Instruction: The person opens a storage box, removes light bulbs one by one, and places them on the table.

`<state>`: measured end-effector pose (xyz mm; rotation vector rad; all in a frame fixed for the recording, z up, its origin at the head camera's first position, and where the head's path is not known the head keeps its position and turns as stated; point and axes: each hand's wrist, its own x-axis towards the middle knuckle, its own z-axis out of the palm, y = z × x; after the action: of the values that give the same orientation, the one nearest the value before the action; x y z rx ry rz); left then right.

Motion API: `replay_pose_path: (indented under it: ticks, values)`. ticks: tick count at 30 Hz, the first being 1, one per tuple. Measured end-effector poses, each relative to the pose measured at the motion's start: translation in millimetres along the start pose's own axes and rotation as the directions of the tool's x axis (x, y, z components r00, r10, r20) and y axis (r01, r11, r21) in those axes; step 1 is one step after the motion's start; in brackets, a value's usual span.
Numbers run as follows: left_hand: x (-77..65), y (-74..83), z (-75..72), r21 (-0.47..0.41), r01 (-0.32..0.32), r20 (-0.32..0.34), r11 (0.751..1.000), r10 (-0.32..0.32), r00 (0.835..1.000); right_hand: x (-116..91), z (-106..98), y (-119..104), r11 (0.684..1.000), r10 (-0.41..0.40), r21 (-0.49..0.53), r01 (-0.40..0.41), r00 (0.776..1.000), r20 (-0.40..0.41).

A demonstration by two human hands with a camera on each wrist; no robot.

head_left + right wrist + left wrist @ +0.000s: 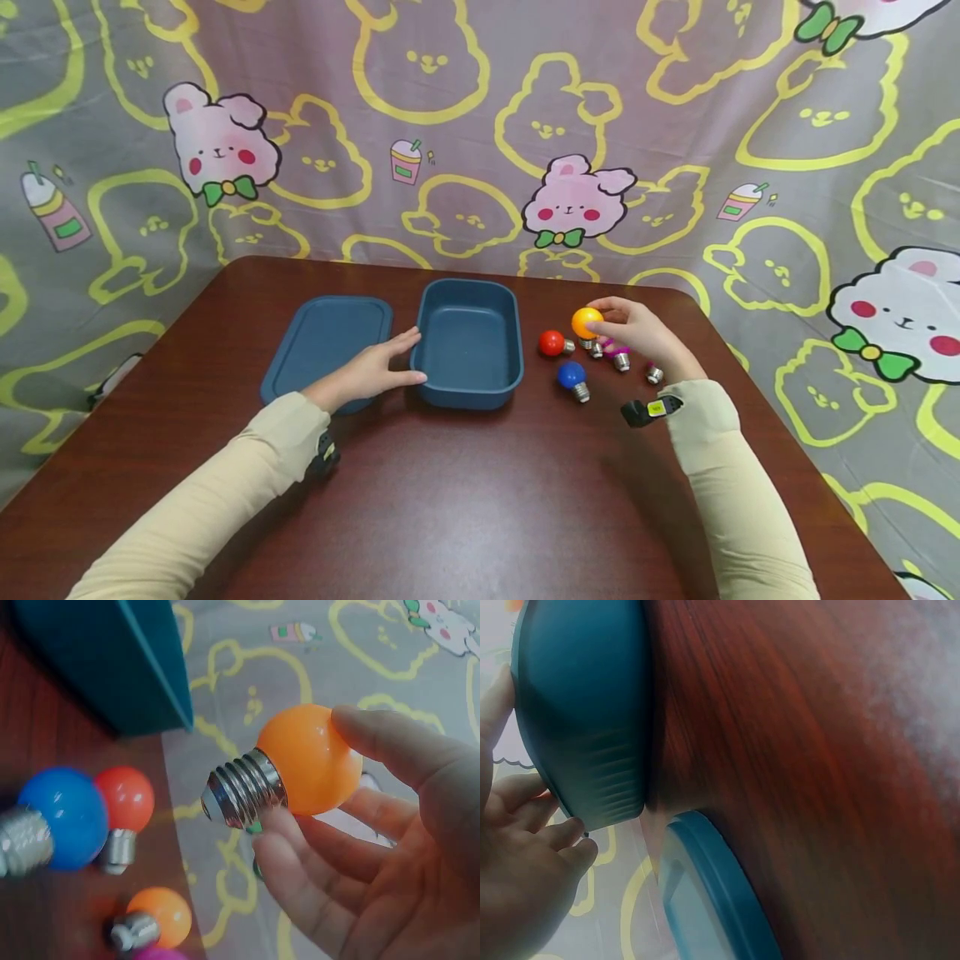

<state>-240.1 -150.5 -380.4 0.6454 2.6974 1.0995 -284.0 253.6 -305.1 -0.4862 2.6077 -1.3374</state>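
Observation:
My right hand (643,332) pinches an orange light bulb (587,322) by its round globe, lifted over the other bulbs. Its metal screw base is bare in the right wrist view, where thumb and fingers lie on the orange globe (309,761). At the left side of an open dark blue box (467,401), my left hand (369,367) touches the rim with outstretched fingers and thumb. No contents show inside the box. A red bulb (551,342) and a blue bulb (572,377) lie right of it. Another orange bulb (166,915) lies behind them.
The flat blue lid (322,337) lies left of the box, partly behind my left forearm. Under my right hand are a magenta bulb (618,352) and a further bulb with its metal base (655,375) showing. A patterned curtain (465,150) hangs behind the brown table (465,492).

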Motion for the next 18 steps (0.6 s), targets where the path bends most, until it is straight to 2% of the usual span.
replay_pose_path:
  ticks: [4,6,13,18]
  values:
    - [-0.4,0.3,0.3,0.006,0.002,-0.003,1.0,-0.002,1.0,-5,-2,16,0.997,0.018,-0.079,-0.02,1.0,-0.024]
    - [-0.5,0.6,0.3,0.006,0.003,-0.004,1.0,-0.003,1.0,-7,-3,24,0.995,0.041,-0.088,-0.043,0.999,-0.028]
    - [-1.0,1.0,-0.2,0.008,-0.001,-0.002,1.0,0.001,1.0,-14,-5,48,0.994,0.099,0.054,-0.098,0.995,-0.012]
    - [-0.8,1.3,-0.2,0.009,0.007,0.001,1.0,-0.007,1.0,-17,-3,63,0.99,0.133,0.046,-0.133,0.991,0.006]
